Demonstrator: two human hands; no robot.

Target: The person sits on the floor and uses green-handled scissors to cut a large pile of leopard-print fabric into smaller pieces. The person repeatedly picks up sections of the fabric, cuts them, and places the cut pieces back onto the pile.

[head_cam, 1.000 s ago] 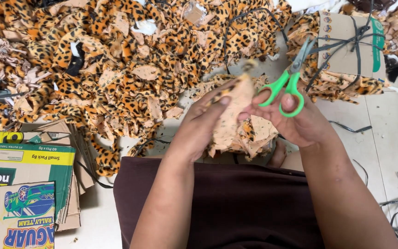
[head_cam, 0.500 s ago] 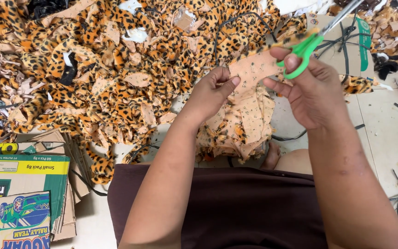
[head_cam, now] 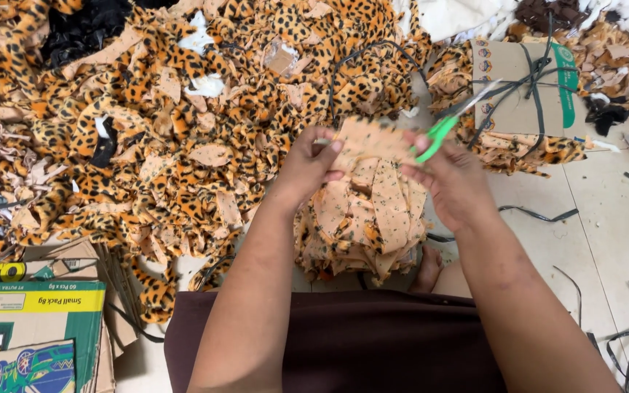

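Left hand (head_cam: 307, 164) pinches fabric piece (head_cam: 369, 196); right hand (head_cam: 449, 182) grips green scissors (head_cam: 449, 124), fingers curled through handles. Blades near left fingertips: nick risk if cloth slips.

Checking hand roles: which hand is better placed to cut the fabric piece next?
Right. The right hand already holds the green-handled scissors at the fabric piece's edge; the left hand pinches its other end, steadying it.

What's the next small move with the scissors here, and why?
Probably swing the green-handled scissors back onto the fabric piece: the right hand holds them angled away, blades off the cloth, while the left hand pinches the piece's edge.
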